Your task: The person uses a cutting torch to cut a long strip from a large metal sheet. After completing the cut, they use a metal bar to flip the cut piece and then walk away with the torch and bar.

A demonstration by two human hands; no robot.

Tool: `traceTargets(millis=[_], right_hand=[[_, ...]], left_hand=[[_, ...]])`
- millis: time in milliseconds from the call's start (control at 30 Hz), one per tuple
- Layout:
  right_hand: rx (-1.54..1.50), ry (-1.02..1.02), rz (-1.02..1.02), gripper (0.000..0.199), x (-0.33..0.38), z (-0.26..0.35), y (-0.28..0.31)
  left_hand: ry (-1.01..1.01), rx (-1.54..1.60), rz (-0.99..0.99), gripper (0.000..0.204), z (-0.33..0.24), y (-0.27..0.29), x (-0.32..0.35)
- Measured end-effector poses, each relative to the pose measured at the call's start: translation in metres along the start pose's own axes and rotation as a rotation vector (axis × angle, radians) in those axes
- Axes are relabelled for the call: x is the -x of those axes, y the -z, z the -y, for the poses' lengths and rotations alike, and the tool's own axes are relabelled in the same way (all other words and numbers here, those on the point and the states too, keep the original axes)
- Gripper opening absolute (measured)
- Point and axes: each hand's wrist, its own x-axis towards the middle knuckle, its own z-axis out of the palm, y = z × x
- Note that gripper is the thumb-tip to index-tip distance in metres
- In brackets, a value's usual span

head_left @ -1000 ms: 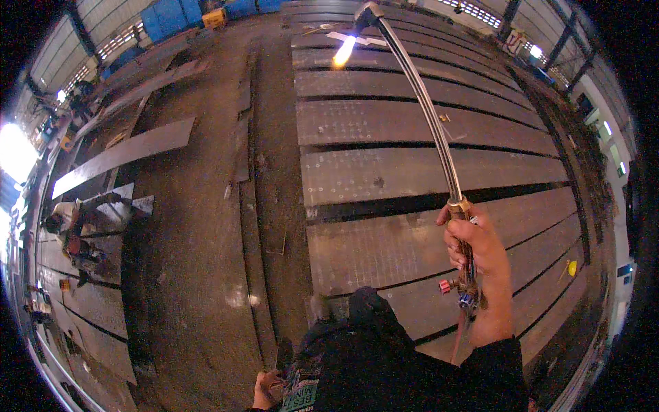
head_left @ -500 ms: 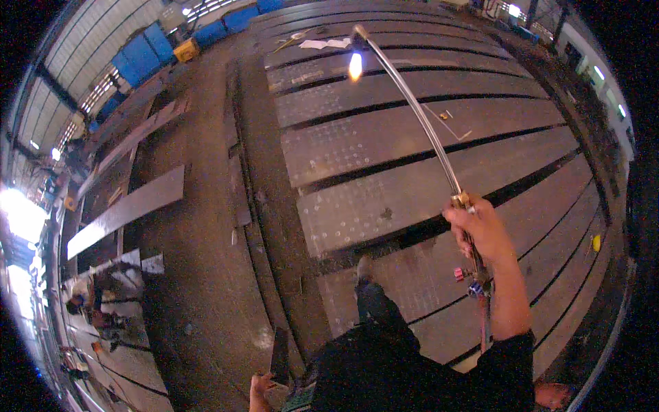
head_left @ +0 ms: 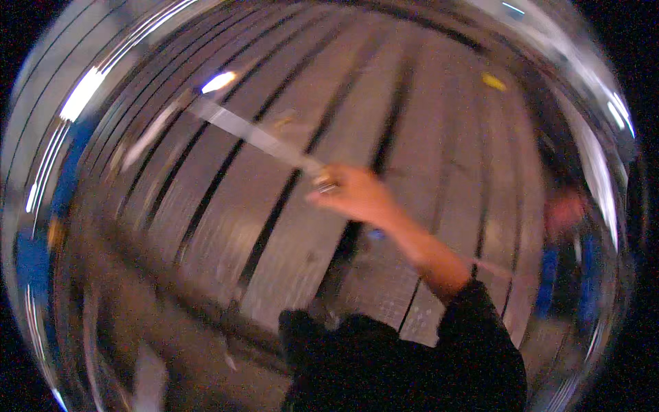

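My right hand (head_left: 360, 196) is wrapped round the handle of a cutting torch (head_left: 254, 137), just behind its brass-coloured fitting. The long metal tube runs up and to the left over the slotted metal platform. At the torch's head burns a bright white-and-orange flame (head_left: 218, 83). A blue knob (head_left: 375, 234) shows blurred below my wrist, and a thin pinkish hose (head_left: 494, 268) trails off past my forearm. My left hand is out of the picture. Motion smears most of the view.
Dark parallel slots cross the wide metal platform (head_left: 309, 226). On it lie a blurred pale strip (head_left: 151, 134), a small brass-coloured thing (head_left: 283, 123) and a yellow object (head_left: 493, 82). A red blur (head_left: 566, 209) and blue shapes (head_left: 549, 275) stand at the right.
The view has swung right, so the platform now fills the middle. In the picture, torch and right hand have shifted left, and the flame still burns. My left hand has left the view.
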Motion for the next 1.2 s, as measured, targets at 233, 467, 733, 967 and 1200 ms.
traceTargets(millis=[233, 467, 733, 967, 1200], right_hand=[[0.235, -0.328, -0.309, 0.059, 0.097, -0.042, 0.078], [0.251, -0.676, -0.930, 0.048, 0.128, -0.081, 0.107], [0.425, -0.973, -1.329, 0.041, 0.169, -0.067, 0.107], [0.685, -0.711, -0.678, 0.025, -0.063, -0.085, 0.098], [0.437, -0.481, -0.178, 0.036, -0.423, -0.071, -0.019]], left_hand=[[-0.066, -0.472, 0.221, 0.052, -0.217, -0.043, -0.148], [-0.091, -0.583, 0.303, 0.049, -0.387, -0.066, -0.241], [-0.107, -0.443, 0.220, 0.046, -0.540, 0.006, -0.360], [-0.198, -0.260, 0.064, 0.043, -0.668, 0.049, -0.420], [-0.053, -0.212, 0.060, 0.033, -0.827, -0.042, -0.478]])
